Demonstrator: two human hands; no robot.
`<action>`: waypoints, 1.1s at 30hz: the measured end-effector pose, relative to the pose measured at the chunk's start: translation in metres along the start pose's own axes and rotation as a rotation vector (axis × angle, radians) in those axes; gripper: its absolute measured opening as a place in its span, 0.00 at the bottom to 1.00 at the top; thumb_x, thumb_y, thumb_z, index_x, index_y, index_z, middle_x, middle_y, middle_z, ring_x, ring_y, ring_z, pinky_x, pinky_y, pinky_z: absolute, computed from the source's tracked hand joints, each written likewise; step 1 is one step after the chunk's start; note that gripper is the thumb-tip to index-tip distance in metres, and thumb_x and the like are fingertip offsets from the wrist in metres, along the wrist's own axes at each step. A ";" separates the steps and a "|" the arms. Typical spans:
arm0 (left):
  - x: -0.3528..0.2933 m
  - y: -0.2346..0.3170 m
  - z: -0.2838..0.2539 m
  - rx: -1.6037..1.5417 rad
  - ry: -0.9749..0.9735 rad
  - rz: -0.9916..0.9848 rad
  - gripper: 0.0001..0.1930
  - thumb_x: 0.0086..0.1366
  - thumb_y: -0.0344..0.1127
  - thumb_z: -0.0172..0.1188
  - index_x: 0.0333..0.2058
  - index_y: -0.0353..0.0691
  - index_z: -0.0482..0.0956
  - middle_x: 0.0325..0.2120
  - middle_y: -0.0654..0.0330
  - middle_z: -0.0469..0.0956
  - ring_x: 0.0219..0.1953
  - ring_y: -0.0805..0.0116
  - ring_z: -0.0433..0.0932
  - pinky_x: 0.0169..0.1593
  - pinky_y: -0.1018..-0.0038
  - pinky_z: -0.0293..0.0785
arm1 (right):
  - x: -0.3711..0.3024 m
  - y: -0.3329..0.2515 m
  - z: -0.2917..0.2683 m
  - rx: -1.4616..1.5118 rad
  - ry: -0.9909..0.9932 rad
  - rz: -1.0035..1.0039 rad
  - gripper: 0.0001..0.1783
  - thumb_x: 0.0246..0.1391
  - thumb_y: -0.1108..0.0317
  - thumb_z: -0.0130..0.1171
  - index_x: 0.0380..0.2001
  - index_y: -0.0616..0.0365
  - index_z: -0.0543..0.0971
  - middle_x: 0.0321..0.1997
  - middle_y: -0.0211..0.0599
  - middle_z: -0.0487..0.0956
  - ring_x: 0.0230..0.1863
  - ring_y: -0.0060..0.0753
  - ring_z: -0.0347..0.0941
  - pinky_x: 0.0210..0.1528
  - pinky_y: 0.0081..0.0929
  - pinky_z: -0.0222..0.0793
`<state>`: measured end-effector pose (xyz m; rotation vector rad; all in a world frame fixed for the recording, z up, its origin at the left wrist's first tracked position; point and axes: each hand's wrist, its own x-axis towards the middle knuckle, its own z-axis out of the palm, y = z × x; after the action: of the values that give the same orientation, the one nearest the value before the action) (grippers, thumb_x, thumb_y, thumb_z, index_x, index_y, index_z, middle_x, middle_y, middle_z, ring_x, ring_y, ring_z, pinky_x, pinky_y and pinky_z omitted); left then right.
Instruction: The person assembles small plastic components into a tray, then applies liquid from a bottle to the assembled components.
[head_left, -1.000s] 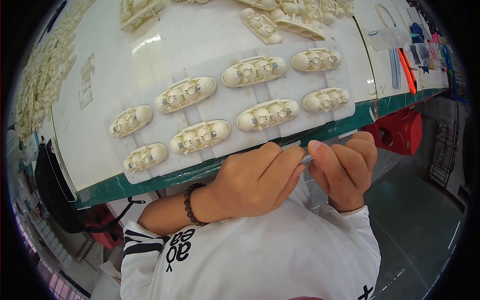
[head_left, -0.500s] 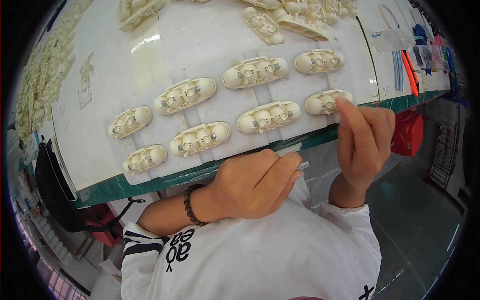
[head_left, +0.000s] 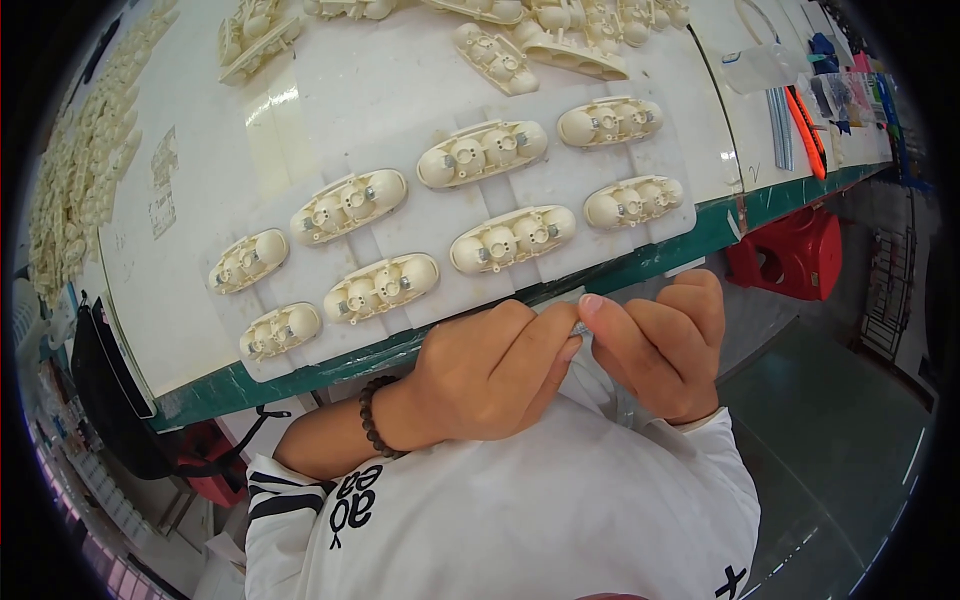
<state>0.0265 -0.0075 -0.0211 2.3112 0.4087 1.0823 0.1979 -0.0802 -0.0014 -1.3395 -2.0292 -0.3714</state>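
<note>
My left hand (head_left: 490, 370), with a dark bead bracelet (head_left: 372, 415) at its wrist, is closed in front of my white shirt. A small silvery piece (head_left: 580, 328) shows at its fingertips, too little of it to name. My right hand (head_left: 662, 345) is closed too, its thumb and fingertips meeting those of the left; whatever they pinch is hidden. Beyond the hands, cream plastic parts with round humps lie in two rows on a whitish board (head_left: 560, 262). The nearest are a long part (head_left: 513, 240) and a smaller part (head_left: 634, 202); small metallic pieces show in several of them.
Loose cream parts (head_left: 495, 58) lie at the table's far side, and a large heap (head_left: 85, 200) covers its left. An orange-handled tool (head_left: 806, 132) lies at the right. The green table edge (head_left: 225, 403) runs before me; a red stool (head_left: 790, 255) stands below it.
My right hand has come down and left from the near-right part to meet my left hand's fingertips. The left hand keeps its grip. The table has shifted slightly in view.
</note>
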 end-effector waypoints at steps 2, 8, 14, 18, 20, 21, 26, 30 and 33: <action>0.002 0.001 -0.001 -0.014 -0.027 -0.029 0.12 0.53 0.25 0.63 0.36 0.27 0.77 0.18 0.62 0.68 0.14 0.72 0.65 0.14 0.76 0.62 | 0.000 -0.001 0.001 -0.023 0.011 0.011 0.19 0.28 0.66 0.63 0.31 0.58 0.83 0.28 0.23 0.70 0.30 0.24 0.60 0.26 0.21 0.54; -0.001 0.000 -0.001 -0.013 -0.024 -0.009 0.12 0.53 0.25 0.63 0.37 0.28 0.77 0.17 0.62 0.67 0.14 0.72 0.65 0.14 0.76 0.62 | -0.002 0.010 -0.009 -0.142 -0.050 0.050 0.16 0.34 0.71 0.66 0.33 0.59 0.82 0.28 0.28 0.72 0.30 0.28 0.63 0.28 0.25 0.57; 0.000 0.004 -0.005 -0.019 -0.092 -0.049 0.06 0.55 0.22 0.58 0.32 0.26 0.77 0.26 0.56 0.79 0.16 0.69 0.67 0.16 0.76 0.63 | 0.001 0.038 -0.009 -0.230 0.073 0.279 0.18 0.36 0.83 0.64 0.37 0.63 0.82 0.27 0.32 0.73 0.29 0.33 0.64 0.29 0.26 0.60; 0.000 0.003 -0.005 -0.015 -0.096 -0.043 0.07 0.55 0.22 0.58 0.33 0.26 0.77 0.26 0.56 0.78 0.16 0.70 0.67 0.16 0.76 0.63 | 0.000 0.039 -0.006 -0.221 0.056 0.298 0.19 0.36 0.82 0.65 0.38 0.63 0.82 0.26 0.32 0.73 0.28 0.33 0.64 0.29 0.26 0.60; 0.000 0.004 -0.005 -0.028 -0.084 -0.053 0.07 0.54 0.22 0.58 0.33 0.27 0.78 0.25 0.56 0.78 0.16 0.70 0.68 0.16 0.76 0.63 | -0.003 0.039 -0.008 -0.265 0.124 0.345 0.18 0.37 0.82 0.64 0.37 0.63 0.82 0.26 0.33 0.73 0.28 0.33 0.65 0.29 0.27 0.60; 0.001 0.003 -0.005 -0.027 -0.083 -0.052 0.07 0.54 0.22 0.58 0.33 0.27 0.78 0.25 0.56 0.78 0.16 0.70 0.68 0.16 0.76 0.63 | -0.004 0.035 -0.009 -0.265 0.126 0.344 0.18 0.37 0.82 0.64 0.37 0.63 0.82 0.26 0.33 0.73 0.28 0.33 0.65 0.29 0.27 0.60; 0.003 0.001 -0.006 -0.023 -0.101 -0.008 0.07 0.55 0.23 0.59 0.34 0.27 0.77 0.22 0.57 0.76 0.15 0.70 0.67 0.16 0.76 0.64 | 0.000 -0.003 -0.015 0.313 0.043 0.408 0.21 0.38 0.77 0.67 0.42 0.63 0.81 0.31 0.36 0.77 0.30 0.35 0.70 0.31 0.26 0.65; -0.004 0.003 0.001 -0.144 -0.013 -0.061 0.13 0.50 0.24 0.64 0.36 0.31 0.76 0.15 0.63 0.67 0.13 0.71 0.67 0.14 0.75 0.62 | 0.006 -0.019 0.002 0.569 0.070 0.287 0.20 0.40 0.72 0.68 0.41 0.64 0.80 0.31 0.36 0.78 0.30 0.36 0.73 0.30 0.26 0.68; -0.016 0.002 0.003 -0.380 0.016 -0.164 0.14 0.48 0.26 0.67 0.33 0.35 0.74 0.15 0.62 0.68 0.12 0.71 0.67 0.14 0.76 0.62 | 0.002 -0.025 0.004 0.644 0.067 0.309 0.19 0.39 0.72 0.68 0.39 0.63 0.81 0.31 0.38 0.78 0.29 0.37 0.75 0.29 0.26 0.70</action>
<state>0.0190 -0.0177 -0.0317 1.9027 0.3561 1.0015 0.1730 -0.0871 0.0000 -1.1692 -1.6389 0.3484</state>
